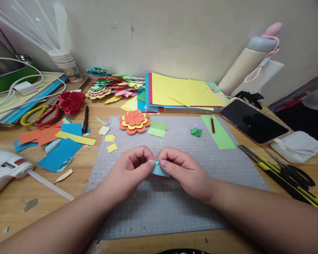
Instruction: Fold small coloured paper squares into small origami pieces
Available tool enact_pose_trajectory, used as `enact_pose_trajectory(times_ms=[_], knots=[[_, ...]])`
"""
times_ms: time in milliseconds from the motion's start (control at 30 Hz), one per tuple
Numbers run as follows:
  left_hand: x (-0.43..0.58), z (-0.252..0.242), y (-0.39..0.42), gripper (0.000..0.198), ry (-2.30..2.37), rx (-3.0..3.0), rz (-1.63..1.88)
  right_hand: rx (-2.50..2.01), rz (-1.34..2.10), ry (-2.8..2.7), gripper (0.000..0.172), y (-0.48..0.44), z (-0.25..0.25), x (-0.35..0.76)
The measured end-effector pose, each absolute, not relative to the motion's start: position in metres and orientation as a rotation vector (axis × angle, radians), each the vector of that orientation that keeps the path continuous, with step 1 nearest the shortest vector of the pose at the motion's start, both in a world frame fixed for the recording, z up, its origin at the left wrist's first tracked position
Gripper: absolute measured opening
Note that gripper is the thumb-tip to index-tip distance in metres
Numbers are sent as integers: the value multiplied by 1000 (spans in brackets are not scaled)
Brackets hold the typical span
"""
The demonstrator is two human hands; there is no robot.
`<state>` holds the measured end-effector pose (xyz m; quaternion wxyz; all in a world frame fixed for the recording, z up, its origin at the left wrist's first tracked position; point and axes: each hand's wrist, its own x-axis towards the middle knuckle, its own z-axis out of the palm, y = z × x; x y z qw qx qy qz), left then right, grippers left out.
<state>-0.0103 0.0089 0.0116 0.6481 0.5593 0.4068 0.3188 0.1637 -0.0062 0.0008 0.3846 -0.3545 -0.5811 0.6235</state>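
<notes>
Between my two hands is a small piece of light blue paper [160, 171], its top edge curled or folded. My left hand [134, 164] pinches it from the left with thumb and forefinger. From the right, my right hand [184, 169] pinches the same paper, the fingertips nearly meeting. Both hands are above the grey cutting mat [153, 211]. Just beyond them lie a layered orange and yellow paper flower [134, 121], a creased light green paper [158, 128] and a small folded green paper piece [196, 132]. Fingers hide part of the blue paper.
At left are a glue gun [9, 169], paper scraps [60, 155] and scissors [41, 114]. Stacked coloured paper [185, 90] lies by the wall. On the right are a phone [254, 120], a utility knife [281, 176], black scissors [294, 173] and a pencil stub [212, 125] on a green strip.
</notes>
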Motion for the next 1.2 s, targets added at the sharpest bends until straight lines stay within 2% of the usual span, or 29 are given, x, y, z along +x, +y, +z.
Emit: enact_pose_trajectory(times_ms=[300,633,933,1200], knots=[[-10,12,10,16,927,1287,691,-928,1640,-1452,23,-6,3,164],[-13,10,8,16,871,1366,678,-935,1605,-1471,33,-3,2,164],[-12,12,8,19,899,1383,671,-949,1513,-1581,22,-5,2,166],[-9,11,7,20,926,1391,675,-1027,1468,-1528,24,-8,4,162]])
